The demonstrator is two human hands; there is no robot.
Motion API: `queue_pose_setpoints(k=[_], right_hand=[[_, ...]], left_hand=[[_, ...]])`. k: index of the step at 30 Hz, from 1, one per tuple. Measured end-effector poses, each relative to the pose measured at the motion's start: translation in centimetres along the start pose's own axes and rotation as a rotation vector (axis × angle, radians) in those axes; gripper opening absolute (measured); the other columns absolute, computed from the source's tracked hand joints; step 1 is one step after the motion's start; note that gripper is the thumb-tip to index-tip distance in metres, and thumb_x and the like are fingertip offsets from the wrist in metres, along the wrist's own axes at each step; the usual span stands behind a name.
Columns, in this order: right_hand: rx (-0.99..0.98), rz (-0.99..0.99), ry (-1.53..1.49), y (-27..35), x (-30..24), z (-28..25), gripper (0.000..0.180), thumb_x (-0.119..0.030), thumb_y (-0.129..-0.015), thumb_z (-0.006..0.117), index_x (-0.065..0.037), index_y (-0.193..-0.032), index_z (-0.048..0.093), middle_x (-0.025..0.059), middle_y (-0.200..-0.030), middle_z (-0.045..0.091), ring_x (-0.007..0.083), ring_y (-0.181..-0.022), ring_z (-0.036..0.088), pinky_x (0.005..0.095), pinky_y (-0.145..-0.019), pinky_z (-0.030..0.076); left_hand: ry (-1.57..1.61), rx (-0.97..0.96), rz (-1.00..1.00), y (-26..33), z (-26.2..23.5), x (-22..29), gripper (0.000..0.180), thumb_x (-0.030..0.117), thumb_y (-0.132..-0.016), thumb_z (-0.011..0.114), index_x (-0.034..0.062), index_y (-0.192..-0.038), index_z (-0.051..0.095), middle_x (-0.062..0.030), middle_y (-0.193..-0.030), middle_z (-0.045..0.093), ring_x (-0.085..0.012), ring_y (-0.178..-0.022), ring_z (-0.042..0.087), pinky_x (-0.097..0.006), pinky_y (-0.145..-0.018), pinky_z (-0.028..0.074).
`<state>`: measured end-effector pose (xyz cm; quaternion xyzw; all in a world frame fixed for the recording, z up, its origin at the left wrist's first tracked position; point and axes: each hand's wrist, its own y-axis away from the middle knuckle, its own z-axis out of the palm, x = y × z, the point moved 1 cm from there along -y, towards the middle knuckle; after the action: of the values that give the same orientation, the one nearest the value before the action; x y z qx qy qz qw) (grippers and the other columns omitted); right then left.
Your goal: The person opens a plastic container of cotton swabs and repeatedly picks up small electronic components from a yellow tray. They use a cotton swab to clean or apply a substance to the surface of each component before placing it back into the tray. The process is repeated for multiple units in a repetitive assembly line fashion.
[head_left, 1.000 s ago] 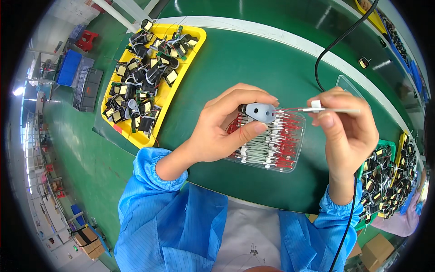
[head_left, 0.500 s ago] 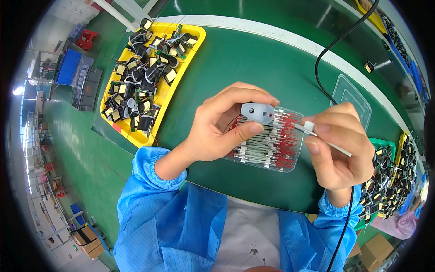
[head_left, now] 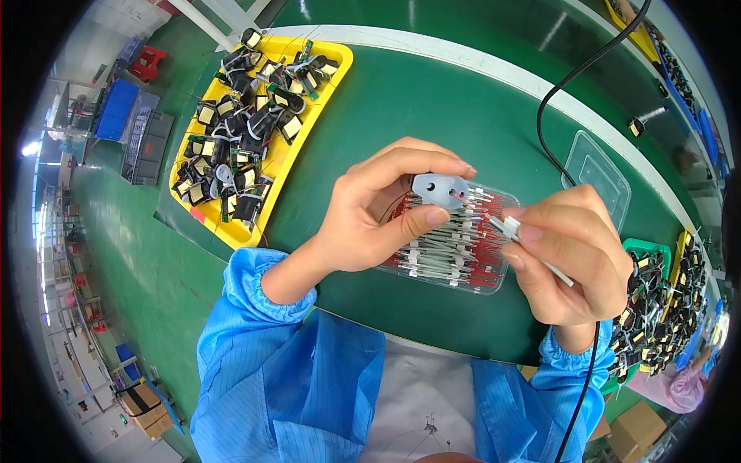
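Observation:
My left hand (head_left: pixel 370 208) grips a small grey plastic housing (head_left: pixel 437 190) between thumb and fingers. Its rounded face has two holes, and thin wires hang beside it. My right hand (head_left: pixel 575 255) pinches a slim pale grey lead (head_left: pixel 557 273) with a white tab (head_left: pixel 510 226). The lead's tip points at the housing; whether a red wire links them is too fine to tell. Beneath both hands a clear plastic tray (head_left: pixel 488 291) holds many similar pale leads with red ends (head_left: pixel 432 258), partly hidden by the left hand.
On the left of the green table (head_left: pixel 401 92) stands a yellow bin (head_left: pixel 330 58) full of black parts with wires. A clear lid (head_left: pixel 598 174) lies at right, near a hanging black cable (head_left: pixel 544 116). A green basket (head_left: pixel 648 245) of similar parts stands at lower right.
My right hand has moved left with the lead, bringing its tip nearer the grey housing. My left hand has barely moved and keeps hold of the housing.

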<state>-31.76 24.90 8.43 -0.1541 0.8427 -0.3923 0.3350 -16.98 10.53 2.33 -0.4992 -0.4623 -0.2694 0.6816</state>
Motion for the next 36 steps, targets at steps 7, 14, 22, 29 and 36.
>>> queue_pose_setpoints(k=[7, 14, 22, 29, 36], right_hand=[[0.02, 0.002, -0.005, 0.16, 0.15, 0.21, 0.027, 0.002, -0.069, 0.075, 0.003, -0.091, 0.059, 0.019, -0.082, 0.065, 0.0243, -0.063, 0.059, 0.0321, -0.053, 0.044], [0.038, 0.005, -0.03, 0.23, 0.24, 0.26, 0.028, 0.002, -0.068, 0.075, 0.003, -0.091, 0.059, 0.0186, -0.081, 0.065, 0.0246, -0.064, 0.059, 0.0325, -0.053, 0.045], [0.056, -0.02, 0.01, 0.38, 0.0, 0.62, 0.03, 0.004, -0.065, 0.077, 0.002, -0.089, 0.06, 0.0183, -0.084, 0.065, 0.0254, -0.065, 0.061, 0.032, -0.052, 0.046], [0.033, -0.002, 0.062, 0.41, -0.5, 0.66, 0.031, 0.002, -0.063, 0.08, 0.001, -0.088, 0.062, 0.0169, -0.085, 0.066, 0.0249, -0.066, 0.061, 0.0309, -0.053, 0.046], [0.03, -0.012, 0.07, 0.32, -0.48, 0.66, 0.028, 0.002, -0.064, 0.079, 0.001, -0.086, 0.062, 0.017, -0.086, 0.066, 0.0246, -0.066, 0.061, 0.0308, -0.053, 0.047]], left_hand=[[-0.117, -0.026, 0.062, -0.17, -0.21, -0.09, 0.038, 0.006, -0.083, 0.066, -0.0058, -0.117, 0.054, -0.0219, -0.116, 0.056, -0.0326, -0.114, 0.054, -0.043, -0.097, 0.045], [-0.167, -0.032, 0.135, -0.29, -0.23, -0.35, 0.037, 0.01, -0.083, 0.068, -0.0053, -0.114, 0.056, -0.0222, -0.113, 0.059, -0.035, -0.113, 0.053, -0.046, -0.095, 0.045], [-0.173, -0.022, 0.155, -0.34, -0.44, -0.44, 0.037, 0.01, -0.083, 0.067, -0.005, -0.115, 0.055, -0.0224, -0.112, 0.059, -0.0357, -0.113, 0.053, -0.046, -0.095, 0.045], [-0.15, 0.008, 0.119, -0.34, -0.52, -0.13, 0.037, 0.009, -0.083, 0.067, -0.0049, -0.116, 0.055, -0.0223, -0.112, 0.058, -0.0356, -0.112, 0.054, -0.046, -0.095, 0.044], [-0.163, -0.014, 0.179, -0.63, -0.62, -0.13, 0.037, -0.002, -0.077, 0.069, -0.008, -0.113, 0.06, -0.0204, -0.114, 0.058, -0.0299, -0.111, 0.055, -0.04, -0.094, 0.047]])
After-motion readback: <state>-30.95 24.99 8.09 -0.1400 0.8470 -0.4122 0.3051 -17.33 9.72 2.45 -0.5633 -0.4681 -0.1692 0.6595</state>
